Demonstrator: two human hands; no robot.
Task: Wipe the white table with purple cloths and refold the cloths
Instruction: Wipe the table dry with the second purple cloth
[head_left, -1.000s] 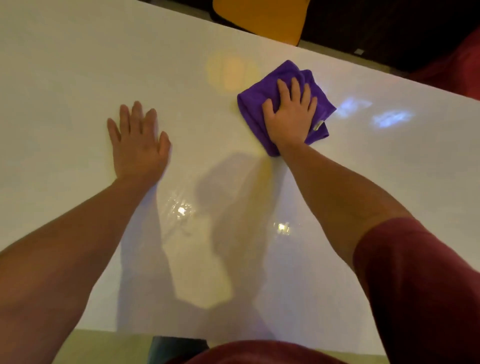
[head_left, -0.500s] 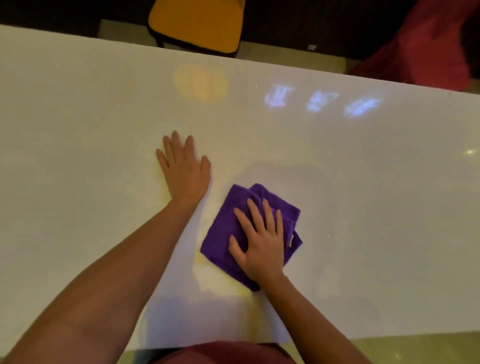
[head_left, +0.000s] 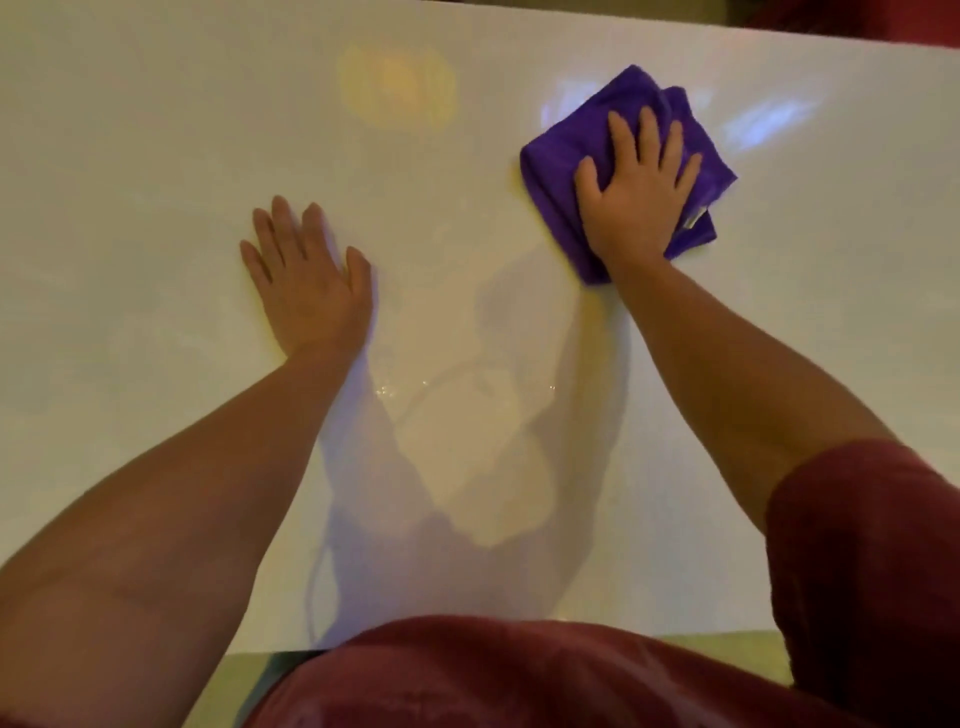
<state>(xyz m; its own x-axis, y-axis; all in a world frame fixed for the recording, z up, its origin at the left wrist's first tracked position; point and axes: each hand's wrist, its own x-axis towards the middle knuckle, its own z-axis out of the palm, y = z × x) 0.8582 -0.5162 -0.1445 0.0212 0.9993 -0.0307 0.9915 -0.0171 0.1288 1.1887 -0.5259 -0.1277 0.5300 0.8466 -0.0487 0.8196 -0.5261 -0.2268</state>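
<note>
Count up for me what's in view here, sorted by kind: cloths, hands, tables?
Purple cloth: 1, folded, under the right hand
Hands: 2, the left hand flat on the bare table, the right hand pressing on the cloth
White table: 1
Total: 4

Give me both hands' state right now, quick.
Left hand: open, flat on the table, holding nothing.
Right hand: open, fingers spread, pressing the cloth onto the table.
</note>
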